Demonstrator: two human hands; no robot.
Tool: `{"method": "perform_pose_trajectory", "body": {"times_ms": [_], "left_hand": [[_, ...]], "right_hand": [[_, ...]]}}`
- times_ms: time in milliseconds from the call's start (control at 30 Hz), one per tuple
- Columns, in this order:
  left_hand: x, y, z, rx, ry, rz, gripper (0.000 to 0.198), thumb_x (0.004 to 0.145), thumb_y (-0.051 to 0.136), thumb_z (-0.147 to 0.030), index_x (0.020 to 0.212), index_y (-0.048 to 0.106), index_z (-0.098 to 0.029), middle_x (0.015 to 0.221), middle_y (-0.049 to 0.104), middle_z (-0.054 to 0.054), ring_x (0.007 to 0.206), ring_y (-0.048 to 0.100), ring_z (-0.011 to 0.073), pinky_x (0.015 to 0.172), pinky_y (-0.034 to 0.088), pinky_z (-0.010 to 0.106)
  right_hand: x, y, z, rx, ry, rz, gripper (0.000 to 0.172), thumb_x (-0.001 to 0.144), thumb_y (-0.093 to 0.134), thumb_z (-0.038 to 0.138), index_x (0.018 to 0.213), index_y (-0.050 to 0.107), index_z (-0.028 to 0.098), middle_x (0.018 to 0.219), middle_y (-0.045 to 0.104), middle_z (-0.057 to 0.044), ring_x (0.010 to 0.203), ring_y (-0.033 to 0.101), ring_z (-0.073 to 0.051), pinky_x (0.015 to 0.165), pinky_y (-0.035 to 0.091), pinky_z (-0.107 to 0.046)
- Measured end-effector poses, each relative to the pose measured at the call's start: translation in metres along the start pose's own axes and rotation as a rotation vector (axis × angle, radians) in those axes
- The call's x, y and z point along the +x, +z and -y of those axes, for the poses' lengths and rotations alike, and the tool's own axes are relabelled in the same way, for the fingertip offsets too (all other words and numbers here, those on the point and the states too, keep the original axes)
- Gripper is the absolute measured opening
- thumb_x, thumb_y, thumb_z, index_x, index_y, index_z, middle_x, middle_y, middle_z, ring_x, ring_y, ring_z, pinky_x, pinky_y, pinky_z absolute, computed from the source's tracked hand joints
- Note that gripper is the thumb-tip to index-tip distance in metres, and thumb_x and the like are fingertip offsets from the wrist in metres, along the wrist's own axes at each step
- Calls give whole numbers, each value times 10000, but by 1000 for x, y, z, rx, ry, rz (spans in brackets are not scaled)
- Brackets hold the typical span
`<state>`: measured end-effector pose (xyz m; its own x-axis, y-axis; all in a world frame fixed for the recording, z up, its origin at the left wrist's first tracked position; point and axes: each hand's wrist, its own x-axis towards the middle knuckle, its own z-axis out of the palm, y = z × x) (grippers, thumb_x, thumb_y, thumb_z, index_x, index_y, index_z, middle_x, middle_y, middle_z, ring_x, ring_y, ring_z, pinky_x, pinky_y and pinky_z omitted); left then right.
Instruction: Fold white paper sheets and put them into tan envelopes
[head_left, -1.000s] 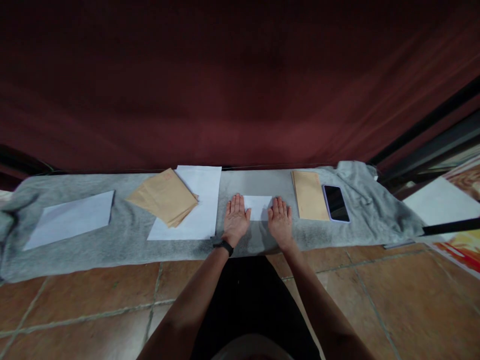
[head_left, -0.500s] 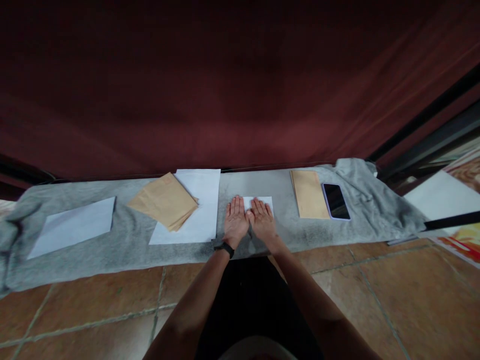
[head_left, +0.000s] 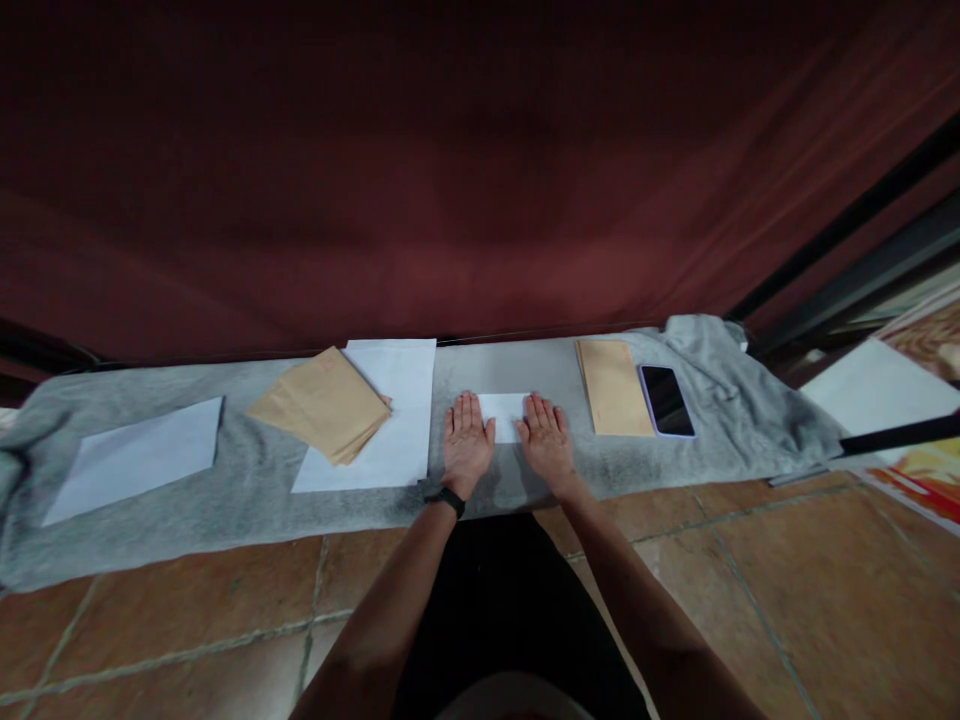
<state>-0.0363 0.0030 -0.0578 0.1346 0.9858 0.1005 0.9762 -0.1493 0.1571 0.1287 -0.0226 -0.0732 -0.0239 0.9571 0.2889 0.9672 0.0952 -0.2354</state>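
Note:
A small white sheet of paper (head_left: pixel 502 418), seemingly folded, lies flat on the grey cloth (head_left: pixel 510 368) in front of me. My left hand (head_left: pixel 468 438) rests palm down over its left edge, fingers stretched out, a dark band on the wrist. Over the right edge lies my right hand (head_left: pixel 546 436), also flat with its fingers extended. The middle of the paper shows between the two hands. Neither hand grips anything. Left of my left hand are larger white sheets (head_left: pixel 409 420), partly covered by a fanned stack of brown envelopes (head_left: pixel 326 400).
Farther left lies another white sheet (head_left: pixel 142 455). To the right are more brown envelopes (head_left: pixel 615 390) beside a phone (head_left: pixel 666 400) with a pale purple edge. A dark red curtain-like surface (head_left: pixel 480 200) rises behind the cloth-covered ledge. Tiled floor (head_left: pixel 210 590) lies below.
My right hand has slid rightward across the paper, away from my left hand, uncovering its middle. My left hand stays nearly in place. The view has shifted slightly.

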Motion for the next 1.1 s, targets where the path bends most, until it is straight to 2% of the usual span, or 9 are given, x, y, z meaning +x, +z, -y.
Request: {"method": "perform_pose_trajectory", "body": {"times_ms": [300, 433, 500, 600, 733, 933, 1100], "left_hand": [[-8, 3, 10, -20, -43, -76, 615, 1023, 307, -292, 1572, 313, -13, 1638, 323, 207, 1545, 274, 285, 1263, 234, 498], [-14, -1, 4, -54, -84, -170, 611, 1010, 303, -247, 1577, 302, -19, 1627, 342, 217, 1552, 248, 302, 1258, 242, 541], [-18, -2, -7, -89, -13, -159, 611, 1014, 301, -240, 1583, 284, -19, 1637, 329, 206, 1560, 223, 286, 1265, 246, 511], [-24, -1, -31, -155, 186, -40, 595, 1032, 289, -258, 1585, 286, -41, 1655, 315, 165, 1563, 216, 245, 1266, 271, 446], [-26, 3, -52, -182, 315, 66, 587, 1064, 249, -325, 1570, 318, -34, 1651, 323, 168, 1560, 227, 243, 1274, 250, 451], [-23, 2, -39, -120, 260, 45, 658, 1057, 297, -454, 1591, 285, -70, 1656, 311, 170, 1563, 220, 255, 1272, 240, 473], [-28, 3, -23, -72, 182, -9, 662, 1057, 309, -432, 1588, 271, -38, 1659, 279, 194, 1567, 200, 268, 1269, 240, 480]], "right_hand": [[-2, -8, -7, 23, 22, 21, 560, 1082, 295, 358, 1571, 375, 98, 1606, 411, -151, 1470, 403, -314, 1209, 253, -528], [-2, -9, -7, 35, 36, 31, 560, 1081, 298, 357, 1578, 365, 108, 1611, 404, -147, 1478, 391, -313, 1212, 245, -531], [-2, -9, -7, 35, 34, 43, 563, 1080, 300, 360, 1579, 364, 106, 1615, 396, -148, 1485, 379, -316, 1217, 234, -532], [-2, -10, -8, 25, 22, 66, 567, 1077, 307, 353, 1581, 356, 97, 1629, 371, -148, 1498, 353, -317, 1225, 218, -528], [-3, -10, -10, 3, 4, 89, 554, 1066, 288, 276, 1589, 337, 100, 1651, 333, -130, 1515, 318, -303, 1230, 210, -516], [-3, -9, -9, 21, 8, 63, 563, 1062, 316, 302, 1585, 345, 94, 1633, 367, -146, 1505, 334, -312, 1226, 214, -527], [-2, -8, -7, 35, 31, 41, 555, 1070, 311, 327, 1574, 371, 100, 1612, 408, -142, 1490, 365, -316, 1222, 221, -527]]}}
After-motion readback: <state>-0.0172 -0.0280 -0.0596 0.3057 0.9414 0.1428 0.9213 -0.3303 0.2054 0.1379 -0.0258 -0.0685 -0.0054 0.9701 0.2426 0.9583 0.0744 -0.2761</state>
